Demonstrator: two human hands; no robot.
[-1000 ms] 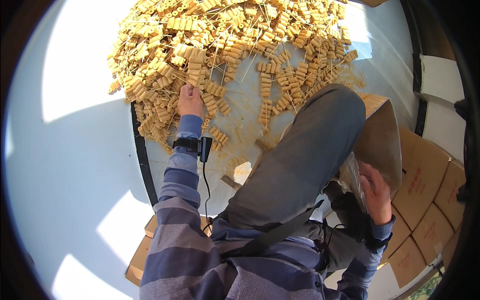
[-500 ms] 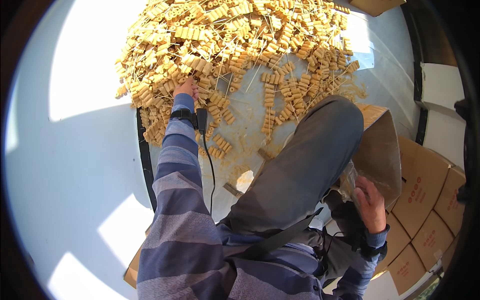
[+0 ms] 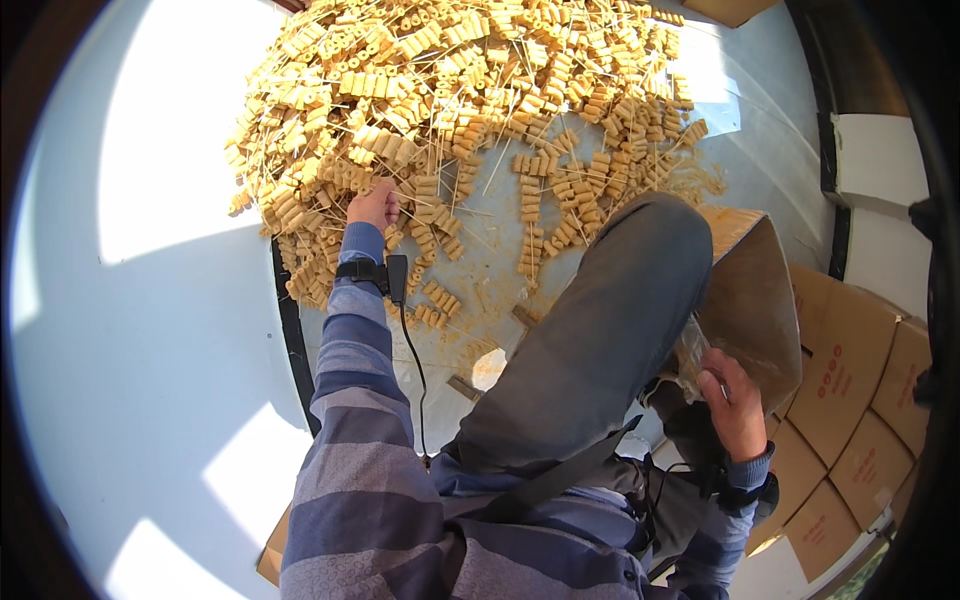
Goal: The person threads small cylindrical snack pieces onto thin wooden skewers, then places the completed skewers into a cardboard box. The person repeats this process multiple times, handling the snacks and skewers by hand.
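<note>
A large heap of skewers (image 3: 420, 90), tan ribbed rolls threaded on thin sticks, covers the far part of the surface. At the heap's near left edge my left hand (image 3: 374, 206) is closed, its fingers curled round a skewer's stick; the fingertips are partly hidden. Lower right, my right hand (image 3: 734, 405) grips the clear plastic bag (image 3: 690, 355) that lines an open cardboard box (image 3: 762, 300). The box stands tilted beside my bent knee (image 3: 640, 290), which hides part of it.
Sealed cardboard boxes (image 3: 840, 375) are stacked at the right. Loose crumbs lie around the heap. A black cable (image 3: 420, 370) hangs from a device on my left wrist. A white panel (image 3: 160, 330) fills the left side, and another cardboard box (image 3: 730, 10) stands at the far right.
My left hand has drawn back slightly toward me at the heap's edge, its fingers now more curled. My right hand stays at the box with the plastic bag. The view has shifted slightly.
</note>
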